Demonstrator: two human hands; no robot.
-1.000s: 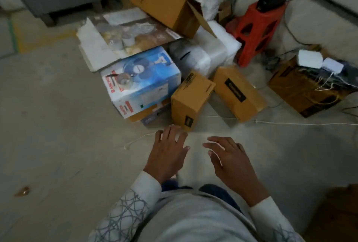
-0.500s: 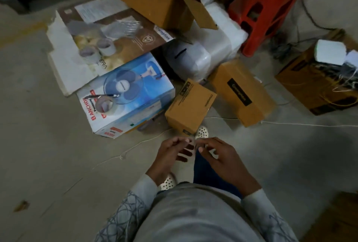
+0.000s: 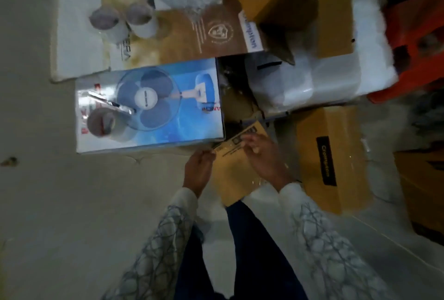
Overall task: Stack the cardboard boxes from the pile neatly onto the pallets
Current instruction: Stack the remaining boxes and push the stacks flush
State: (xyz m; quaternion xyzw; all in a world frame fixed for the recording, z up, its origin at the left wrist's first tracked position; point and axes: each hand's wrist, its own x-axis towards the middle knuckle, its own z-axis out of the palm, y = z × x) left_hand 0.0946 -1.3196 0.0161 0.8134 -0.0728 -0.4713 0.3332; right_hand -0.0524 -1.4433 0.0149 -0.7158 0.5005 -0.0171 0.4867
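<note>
Concrete floor (image 3: 60, 203) w/ a pile of boxes. Blue fan box (image 3: 168, 107) lies to the L. Small brown box (image 3: 231, 179) sits just beside it, straight ahead of the person, long axis running away from them. L hand (image 3: 198, 171) is at its L edge, R hand (image 3: 265, 162) on top w/ fingers bent. Grip unclear, pic blurred.

Grey concrete floor (image 3: 72, 203), dim light; red plastic stool (image 3: 413, 35) upper right (partly hidden).

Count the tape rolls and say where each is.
3. Two tape rolls sit side by side on the flat brown box, a third on the blue fan box. Others may be hidden in the pile.
</note>
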